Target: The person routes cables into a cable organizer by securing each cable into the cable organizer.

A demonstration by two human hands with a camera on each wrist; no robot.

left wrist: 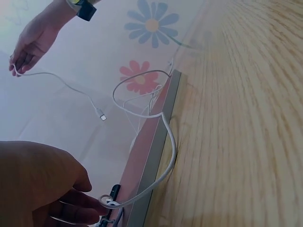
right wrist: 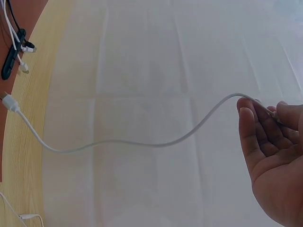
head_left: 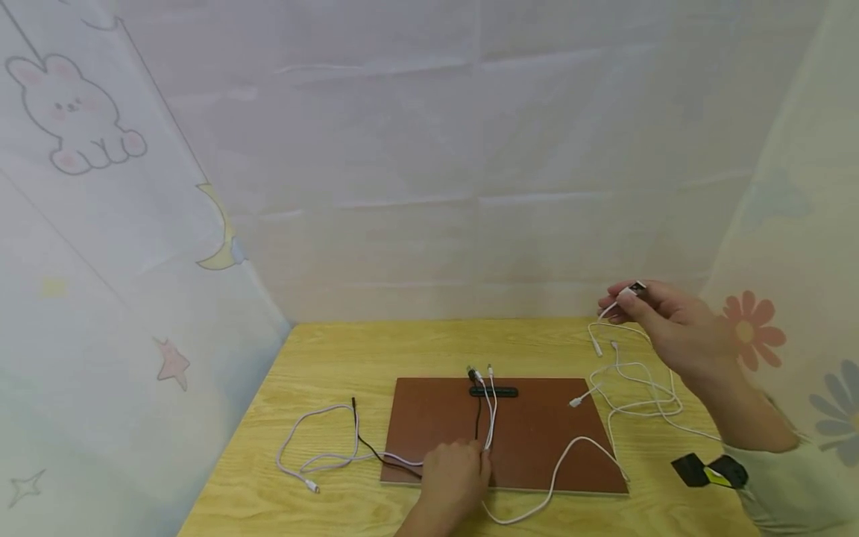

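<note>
Raised at the right in the head view, my right hand (head_left: 691,335) pinches a white USB cable by its metal-tipped plug (head_left: 636,289). The cable's other connector (right wrist: 10,102) hangs free in the right wrist view. My left hand (head_left: 456,473) is low at the front edge of a brown board (head_left: 537,440), fingers curled at a bunch of white and black cables (head_left: 491,425). These run up to a black cable holder (head_left: 503,392) near the board's back edge, where their plugs (head_left: 479,375) stick out beyond it.
A lavender cable (head_left: 322,459) and a black cable end (head_left: 354,406) lie left of the board on the wood-grain table (head_left: 268,514). White cables (head_left: 644,406) lie loosely looped at the right. A patterned cloth (head_left: 403,149) hangs behind and at the sides.
</note>
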